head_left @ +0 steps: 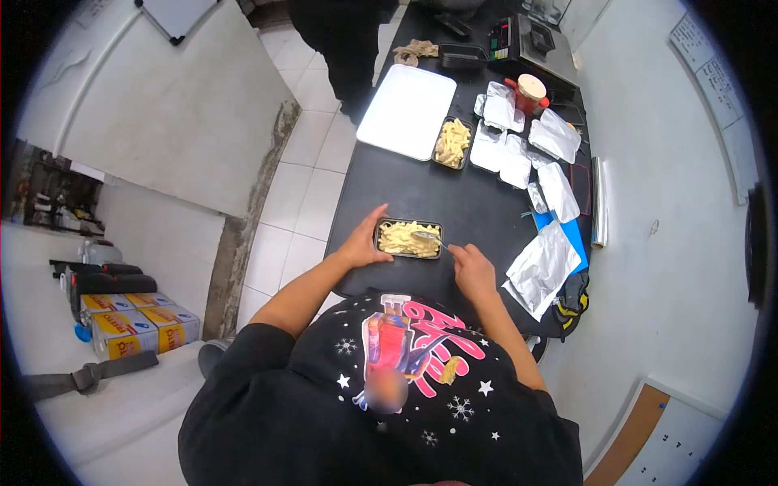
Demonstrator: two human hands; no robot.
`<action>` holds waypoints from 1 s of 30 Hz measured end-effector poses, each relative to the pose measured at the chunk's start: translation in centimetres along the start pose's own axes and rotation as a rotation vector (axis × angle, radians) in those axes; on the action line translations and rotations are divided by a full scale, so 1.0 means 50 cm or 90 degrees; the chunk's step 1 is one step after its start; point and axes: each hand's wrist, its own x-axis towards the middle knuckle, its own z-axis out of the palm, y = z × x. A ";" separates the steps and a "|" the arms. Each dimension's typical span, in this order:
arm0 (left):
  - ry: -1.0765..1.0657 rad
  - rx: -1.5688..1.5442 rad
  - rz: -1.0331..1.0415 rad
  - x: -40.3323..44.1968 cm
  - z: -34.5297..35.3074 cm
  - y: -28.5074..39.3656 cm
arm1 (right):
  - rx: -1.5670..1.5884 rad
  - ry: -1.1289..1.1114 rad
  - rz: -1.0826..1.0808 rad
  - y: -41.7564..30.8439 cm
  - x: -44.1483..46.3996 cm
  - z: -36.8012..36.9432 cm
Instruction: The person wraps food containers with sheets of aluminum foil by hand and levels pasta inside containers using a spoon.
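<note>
My left hand (pixel 364 240) grips the left end of a black plastic food tray (pixel 419 257), thumb on the near side and fingers on the far side. Pale yellow pasta in a creamy sauce (pixel 399 237) fills this tray. In my right hand (pixel 473 270) is a metal spoon (pixel 428 236), its bowl resting on the pasta near the tray's right end. A second black tray of pasta (pixel 452 143) stands farther back, beside a large white tray (pixel 408 112).
Foil-covered trays (pixel 489 148) cluster along the right side of the black table (pixel 365 190). A loose foil sheet (pixel 543 270) lies partly over a blue item (pixel 573 240). Behind are a red pot (pixel 530 93) and a scale (pixel 535 49). A person in dark clothing (pixel 336 49) stands beyond the table.
</note>
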 end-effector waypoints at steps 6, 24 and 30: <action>-0.010 -0.009 -0.013 -0.001 -0.003 0.000 | 0.002 -0.030 -0.014 -0.019 0.019 0.023; -0.035 -0.001 -0.009 -0.006 -0.001 -0.024 | 0.003 -0.004 0.014 0.010 0.002 0.032; -0.009 -0.017 -0.008 -0.007 0.003 -0.028 | 0.027 -0.017 0.024 -0.007 0.003 0.025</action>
